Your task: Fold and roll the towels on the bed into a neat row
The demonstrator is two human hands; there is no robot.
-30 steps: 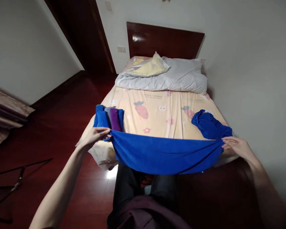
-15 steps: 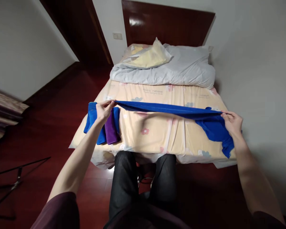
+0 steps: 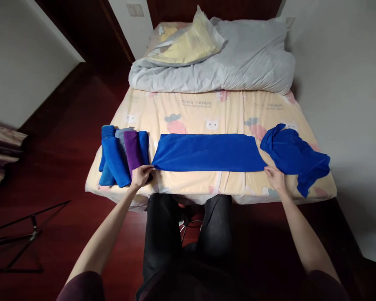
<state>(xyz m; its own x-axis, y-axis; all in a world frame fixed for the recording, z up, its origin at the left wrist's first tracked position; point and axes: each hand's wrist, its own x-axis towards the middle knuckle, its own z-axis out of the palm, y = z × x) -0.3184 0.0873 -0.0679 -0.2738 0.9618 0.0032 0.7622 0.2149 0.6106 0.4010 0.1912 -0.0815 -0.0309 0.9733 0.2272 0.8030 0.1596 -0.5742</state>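
A blue towel (image 3: 208,153) lies spread in a wide strip across the front of the bed. Its near left corner is pinched by my left hand (image 3: 141,175), and its near right corner by my right hand (image 3: 275,179). Close beside my left hand sits a group of rolled towels, among them a purple one (image 3: 133,150) and a blue one (image 3: 115,162). To the right of my right hand lies a crumpled heap of blue cloth (image 3: 290,151).
The bed (image 3: 188,184) has a patterned cream sheet. A grey quilt (image 3: 250,58) and a yellow pillow (image 3: 188,46) lie at its far end. On the left floor is a black metal stand (image 3: 34,234); a wall (image 3: 357,104) borders the right side.
The blue towel, earlier held stretched in the air, now lies flat on the bed. Both hands have moved lower, and the right hand has come inward. The view is closer to the bed.
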